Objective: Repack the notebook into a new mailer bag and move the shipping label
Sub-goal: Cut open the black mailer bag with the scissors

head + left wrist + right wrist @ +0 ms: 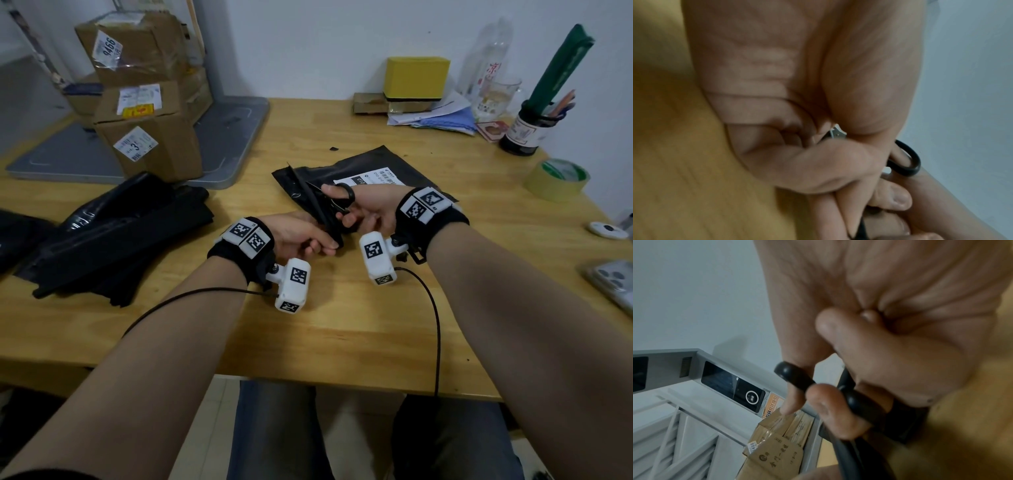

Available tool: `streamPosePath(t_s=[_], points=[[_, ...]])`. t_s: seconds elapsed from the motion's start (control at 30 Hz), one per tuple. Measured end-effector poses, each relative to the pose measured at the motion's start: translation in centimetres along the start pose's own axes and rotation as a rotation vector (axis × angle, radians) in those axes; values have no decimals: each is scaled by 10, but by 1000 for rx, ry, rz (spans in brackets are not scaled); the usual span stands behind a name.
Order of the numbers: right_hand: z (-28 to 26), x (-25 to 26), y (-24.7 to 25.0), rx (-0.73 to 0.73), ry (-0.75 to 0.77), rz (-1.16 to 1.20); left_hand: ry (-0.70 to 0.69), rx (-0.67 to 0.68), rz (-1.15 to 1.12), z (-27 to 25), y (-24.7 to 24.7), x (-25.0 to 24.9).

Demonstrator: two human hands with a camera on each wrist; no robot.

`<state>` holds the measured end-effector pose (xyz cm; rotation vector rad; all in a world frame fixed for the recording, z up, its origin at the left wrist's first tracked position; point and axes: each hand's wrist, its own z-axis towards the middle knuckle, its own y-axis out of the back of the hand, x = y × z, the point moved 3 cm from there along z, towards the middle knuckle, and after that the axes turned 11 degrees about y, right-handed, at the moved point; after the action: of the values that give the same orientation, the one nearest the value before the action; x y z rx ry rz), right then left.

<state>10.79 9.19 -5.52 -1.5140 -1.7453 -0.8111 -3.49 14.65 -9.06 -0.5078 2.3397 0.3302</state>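
A black mailer bag (383,161) with a white shipping label (371,179) lies mid-table, its left edge lifted. My left hand (298,236) pinches that raised black edge strip. My right hand (368,209) holds black-handled scissors (337,198), fingers through the loops, with the blades at the raised edge. In the left wrist view the scissors' handle loop (908,159) shows past my curled fingers. The right wrist view has my thumb and finger in the scissors' loops (793,374). No notebook shows. A pile of unused black mailer bags (120,233) lies at the left.
Labelled cardboard boxes (150,137) stand on a grey platform (236,137) at the back left. A yellow box (416,77), papers, a glass and a jar of pens (524,130) line the back. A tape roll (556,178) and a phone (613,281) sit on the right.
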Motion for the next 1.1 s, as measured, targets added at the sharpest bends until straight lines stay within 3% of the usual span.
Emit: streamPosePath(t_s=[0.2, 0.37, 0.57, 0.77, 0.97, 1.1], points=[[-11, -11, 1, -73, 14, 6, -22, -53, -20, -7, -3, 2], [-37, -36, 9, -101, 1, 61, -25, -174, -25, -19, -9, 4], [-63, -46, 12, -79, 29, 63, -73, -443, -364, -32, 0, -5], [-72, -45, 11, -89, 22, 2, -139, -353, -789, -28, -3, -11], [-78, -47, 14, -98, 28, -2, -89, -475, -441, -25, -8, -12], [-80, -48, 16, -99, 42, -7, -162, -562, -407, -16, 4, -5]])
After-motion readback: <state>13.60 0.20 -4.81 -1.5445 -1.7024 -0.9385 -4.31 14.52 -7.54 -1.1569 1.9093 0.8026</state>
